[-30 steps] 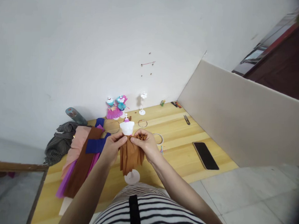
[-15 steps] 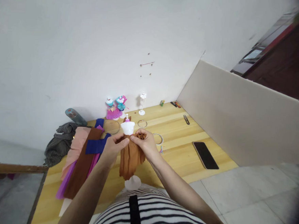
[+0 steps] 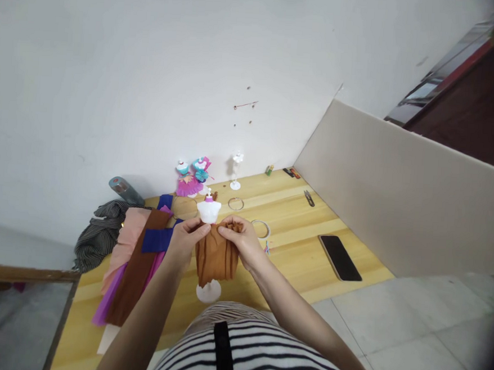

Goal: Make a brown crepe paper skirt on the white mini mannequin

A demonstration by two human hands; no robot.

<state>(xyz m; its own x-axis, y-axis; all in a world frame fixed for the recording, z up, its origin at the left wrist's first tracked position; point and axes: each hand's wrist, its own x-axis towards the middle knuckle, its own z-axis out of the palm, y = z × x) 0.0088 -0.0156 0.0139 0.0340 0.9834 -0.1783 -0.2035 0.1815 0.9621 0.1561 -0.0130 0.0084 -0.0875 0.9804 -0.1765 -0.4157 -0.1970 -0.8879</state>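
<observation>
A small white mannequin stand (image 3: 208, 209) with a purple neck is in front of me, brown cloth (image 3: 216, 256) wrapped round it below the bust like a skirt. At the cloth's upper left edge, my left hand (image 3: 187, 240) is closed, pinching it between thumb and fingers. My right hand (image 3: 241, 242) is closed on the upper right side, where the cloth bunches in folds. The stand's round white base shows below the hem; its middle is hidden by the cloth.
Cloth strips (image 3: 131, 267) in brown, pink, purple and blue lie at the left beside a striped cloth (image 3: 99, 237). Small dressed mannequins (image 3: 190, 181) and a bare white one (image 3: 237, 170) stand by the wall. Rightward lie wire rings (image 3: 261, 229), thread snips (image 3: 309, 198) and a phone (image 3: 339, 258).
The stand's base has swung left and up a little, and the cloth's hem has spread wider. Both hands keep their pinch on the cloth, the left shifted slightly left.
</observation>
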